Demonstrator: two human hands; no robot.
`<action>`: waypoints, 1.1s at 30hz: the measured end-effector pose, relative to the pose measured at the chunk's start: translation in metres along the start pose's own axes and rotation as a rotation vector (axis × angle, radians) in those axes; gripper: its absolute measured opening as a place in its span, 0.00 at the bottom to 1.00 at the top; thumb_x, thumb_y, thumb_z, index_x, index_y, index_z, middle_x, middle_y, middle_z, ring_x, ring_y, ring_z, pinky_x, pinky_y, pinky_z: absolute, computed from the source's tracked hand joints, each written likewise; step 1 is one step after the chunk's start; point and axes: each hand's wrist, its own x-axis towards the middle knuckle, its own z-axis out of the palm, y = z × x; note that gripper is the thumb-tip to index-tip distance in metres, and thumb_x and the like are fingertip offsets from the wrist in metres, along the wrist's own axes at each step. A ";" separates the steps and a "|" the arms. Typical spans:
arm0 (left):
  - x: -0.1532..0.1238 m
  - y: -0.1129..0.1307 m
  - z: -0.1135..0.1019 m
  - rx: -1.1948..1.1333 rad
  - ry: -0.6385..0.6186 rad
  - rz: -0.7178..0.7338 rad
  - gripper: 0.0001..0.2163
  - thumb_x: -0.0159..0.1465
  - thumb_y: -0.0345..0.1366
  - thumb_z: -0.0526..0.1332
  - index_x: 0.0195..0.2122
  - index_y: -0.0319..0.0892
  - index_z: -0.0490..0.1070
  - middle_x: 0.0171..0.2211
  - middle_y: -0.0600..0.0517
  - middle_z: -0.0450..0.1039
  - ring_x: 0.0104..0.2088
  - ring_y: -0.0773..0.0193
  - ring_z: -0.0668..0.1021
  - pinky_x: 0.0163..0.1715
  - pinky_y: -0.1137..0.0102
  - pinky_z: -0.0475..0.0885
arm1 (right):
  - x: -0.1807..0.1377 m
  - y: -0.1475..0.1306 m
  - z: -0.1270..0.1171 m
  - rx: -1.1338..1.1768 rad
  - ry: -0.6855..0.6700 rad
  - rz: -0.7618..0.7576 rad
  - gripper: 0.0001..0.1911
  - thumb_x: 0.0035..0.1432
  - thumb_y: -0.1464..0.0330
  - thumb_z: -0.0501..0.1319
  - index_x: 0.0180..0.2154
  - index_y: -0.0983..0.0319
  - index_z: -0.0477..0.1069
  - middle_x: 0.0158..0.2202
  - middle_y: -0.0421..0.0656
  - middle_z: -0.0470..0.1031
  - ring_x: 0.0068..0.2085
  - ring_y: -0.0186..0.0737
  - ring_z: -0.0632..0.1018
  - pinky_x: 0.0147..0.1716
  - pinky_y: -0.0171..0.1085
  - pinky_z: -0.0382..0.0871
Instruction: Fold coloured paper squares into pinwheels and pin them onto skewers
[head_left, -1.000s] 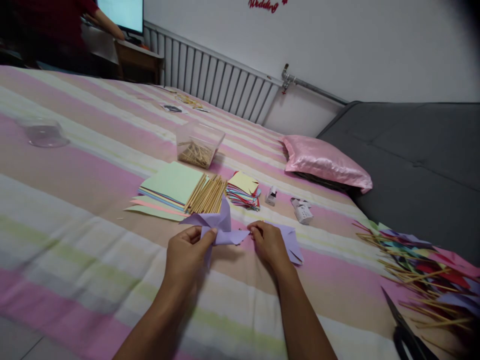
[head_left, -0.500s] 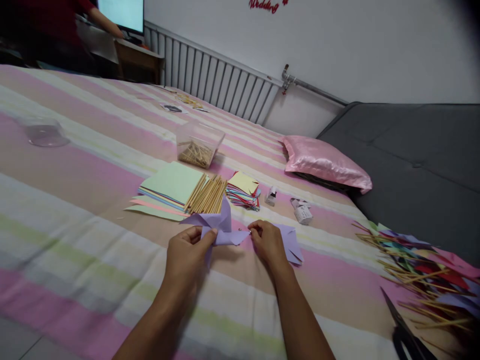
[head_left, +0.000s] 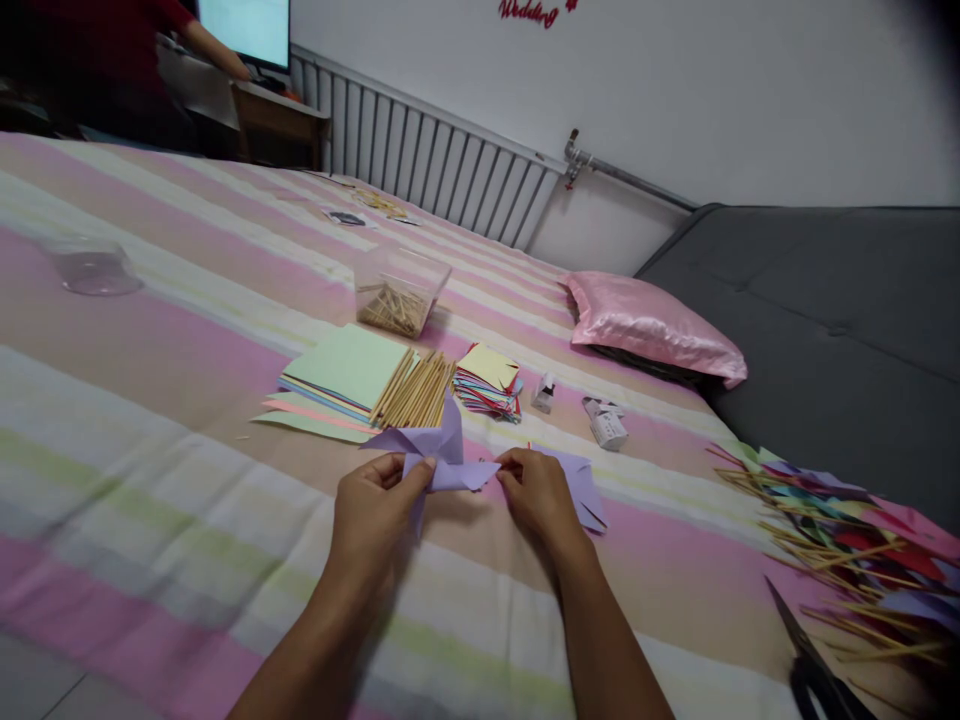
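Note:
My left hand point(head_left: 382, 492) pinches a purple paper pinwheel point(head_left: 450, 470) between thumb and fingers, with its blades folded toward the middle. At the tip of the pinwheel's right blade, my right hand point(head_left: 534, 487) has its thumb and forefinger pressed together; whatever tiny thing they hold is too small to name. Partly under that hand lie purple slit paper squares point(head_left: 581, 488). Just beyond the pinwheel are a bundle of thin wooden sticks point(head_left: 420, 388), a stack of coloured paper sheets point(head_left: 346, 365) and a pile of small cut squares point(head_left: 489, 368).
A clear tub of short sticks point(head_left: 394, 305) stands farther back, its clear lid point(head_left: 94, 270) to the left. Small boxes point(head_left: 606, 428) lie right of centre. Scissors point(head_left: 806, 650) and finished pinwheels on sticks point(head_left: 862, 540) are at right, beyond them a pink pillow point(head_left: 652, 320). A person point(head_left: 97, 70) sits back left.
My right hand's fingertips have shifted slightly and now meet at the blade's tip. The left hand and the pinwheel stay almost where they were.

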 end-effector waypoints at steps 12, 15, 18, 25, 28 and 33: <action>-0.003 0.003 0.001 0.001 -0.012 -0.028 0.11 0.44 0.39 0.68 0.18 0.36 0.70 0.15 0.57 0.65 0.17 0.73 0.63 0.18 0.77 0.56 | -0.006 -0.019 -0.020 0.487 0.272 -0.147 0.05 0.55 0.70 0.57 0.33 0.62 0.72 0.29 0.41 0.74 0.30 0.35 0.72 0.31 0.34 0.64; -0.002 0.000 0.000 0.074 -0.033 0.039 0.11 0.47 0.39 0.67 0.18 0.36 0.70 0.16 0.56 0.66 0.19 0.72 0.65 0.19 0.77 0.57 | -0.017 -0.035 -0.029 0.756 0.249 -0.196 0.03 0.54 0.69 0.60 0.32 0.61 0.72 0.27 0.39 0.73 0.28 0.34 0.71 0.29 0.33 0.65; -0.002 -0.003 0.000 0.158 -0.046 0.089 0.11 0.48 0.40 0.66 0.18 0.37 0.70 0.16 0.56 0.65 0.19 0.71 0.65 0.20 0.76 0.58 | -0.029 -0.053 -0.031 0.851 0.107 -0.289 0.02 0.54 0.69 0.62 0.31 0.61 0.73 0.28 0.39 0.74 0.26 0.32 0.71 0.26 0.32 0.66; -0.005 0.000 0.003 0.171 -0.093 0.169 0.09 0.46 0.38 0.66 0.17 0.38 0.72 0.16 0.55 0.67 0.20 0.69 0.68 0.21 0.76 0.60 | -0.034 -0.065 -0.021 0.711 0.061 -0.427 0.05 0.56 0.72 0.61 0.32 0.60 0.76 0.29 0.41 0.76 0.29 0.33 0.74 0.27 0.32 0.66; -0.006 0.000 0.004 0.178 -0.098 0.172 0.09 0.46 0.38 0.66 0.17 0.38 0.73 0.16 0.54 0.69 0.20 0.68 0.69 0.21 0.75 0.61 | -0.032 -0.062 -0.020 0.678 0.115 -0.456 0.06 0.56 0.73 0.61 0.32 0.59 0.76 0.30 0.41 0.75 0.31 0.35 0.74 0.28 0.33 0.66; -0.006 0.001 0.004 0.184 -0.103 0.174 0.11 0.47 0.40 0.65 0.16 0.38 0.71 0.15 0.54 0.66 0.20 0.69 0.66 0.20 0.75 0.59 | -0.031 -0.059 -0.019 0.667 0.171 -0.404 0.04 0.54 0.70 0.64 0.31 0.57 0.78 0.28 0.40 0.70 0.30 0.35 0.72 0.29 0.34 0.66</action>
